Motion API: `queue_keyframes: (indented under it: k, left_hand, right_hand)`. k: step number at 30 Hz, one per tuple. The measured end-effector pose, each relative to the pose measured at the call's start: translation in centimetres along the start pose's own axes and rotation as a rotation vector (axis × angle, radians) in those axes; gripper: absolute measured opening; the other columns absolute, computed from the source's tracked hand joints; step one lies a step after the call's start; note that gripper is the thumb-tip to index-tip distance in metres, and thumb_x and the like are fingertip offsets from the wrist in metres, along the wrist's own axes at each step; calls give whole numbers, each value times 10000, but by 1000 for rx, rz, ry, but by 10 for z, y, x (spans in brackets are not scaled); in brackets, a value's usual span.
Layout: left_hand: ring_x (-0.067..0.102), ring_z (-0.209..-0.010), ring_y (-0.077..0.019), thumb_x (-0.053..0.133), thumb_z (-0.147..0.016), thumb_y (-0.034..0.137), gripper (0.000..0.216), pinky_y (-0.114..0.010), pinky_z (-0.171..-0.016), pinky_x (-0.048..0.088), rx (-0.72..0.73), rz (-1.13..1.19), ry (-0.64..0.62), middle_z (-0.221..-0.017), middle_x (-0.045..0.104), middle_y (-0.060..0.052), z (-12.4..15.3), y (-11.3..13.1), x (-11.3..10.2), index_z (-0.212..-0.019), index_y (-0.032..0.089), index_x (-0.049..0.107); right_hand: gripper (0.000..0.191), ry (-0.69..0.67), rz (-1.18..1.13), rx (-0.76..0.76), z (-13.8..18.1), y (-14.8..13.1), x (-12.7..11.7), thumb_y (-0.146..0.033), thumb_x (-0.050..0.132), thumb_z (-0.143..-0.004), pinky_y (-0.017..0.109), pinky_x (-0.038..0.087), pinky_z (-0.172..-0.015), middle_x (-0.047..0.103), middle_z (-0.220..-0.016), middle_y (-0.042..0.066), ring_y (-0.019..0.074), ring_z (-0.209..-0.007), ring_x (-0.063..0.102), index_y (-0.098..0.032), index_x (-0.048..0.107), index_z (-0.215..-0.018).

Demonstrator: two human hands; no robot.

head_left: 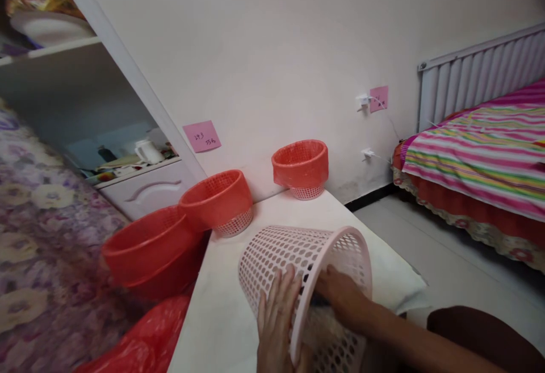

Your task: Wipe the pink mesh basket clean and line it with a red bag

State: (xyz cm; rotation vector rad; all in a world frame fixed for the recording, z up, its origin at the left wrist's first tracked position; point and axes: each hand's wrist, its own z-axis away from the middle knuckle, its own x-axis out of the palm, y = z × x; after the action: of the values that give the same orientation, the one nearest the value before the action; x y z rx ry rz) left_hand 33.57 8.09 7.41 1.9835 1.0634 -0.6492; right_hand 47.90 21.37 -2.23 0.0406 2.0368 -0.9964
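Observation:
A pale pink plastic basket (284, 245) with holes all over lies tilted on its side on the white table (221, 288), its mouth turned towards me and to the right. My left hand (279, 310) holds it near the rim, fingers along the outer wall and thumb low by the edge. Through the mouth reaches my right hand (338, 290), fingers curled inside the basket. Something dark shows beside those fingers, too hidden to name. Whatever the right hand holds is out of sight.
Two more baskets with red plastic liners, a left one (215, 197) and a back one (300, 163), stand on the table. A larger red container (149, 248) and red plastic (145, 333) are at left. A bed (481, 151) stands right; a brown rounded object (477, 339) is near me.

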Motion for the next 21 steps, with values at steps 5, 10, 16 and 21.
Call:
queue_keyframes:
  k: [5,10,16,21]
  left_hand:
    - [323,-1437,-312,414,-816,133,692,-658,-1123,285,19,-10,22,-1542,407,-73,-1,0,2,-1473,326,311]
    - [287,-1457,-281,409,-764,23,819,-685,-1123,266,-18,-11,-73,-1567,360,-57,-8,6,-4,-1485,368,229]
    - [556,-1223,-206,542,-814,80,464,-420,-1003,513,-53,1,189,-1272,585,-67,-14,20,-6,-1228,290,527]
    - [622,-1125,-209,579,-864,206,274,-370,-1006,493,-29,50,359,-1142,673,-64,3,20,-5,-1135,244,581]
  right_hand:
    - [615,303,367,43,4,14,-38,2,387,-819,482,398,-1029,535,-1400,111,305,-1197,444,-228,504,-1377]
    - [642,173,183,148,13,20,-6,4,423,-759,501,411,-1009,505,-1393,143,319,-1225,461,-234,541,-1344]
    - [656,-120,-496,157,19,8,43,-125,616,-509,418,462,-953,664,-1119,98,292,-1045,612,-192,659,-1161]
    - [700,-96,-569,196,13,13,41,-145,575,-475,455,420,-995,663,-1155,119,324,-1077,586,-158,656,-1170]
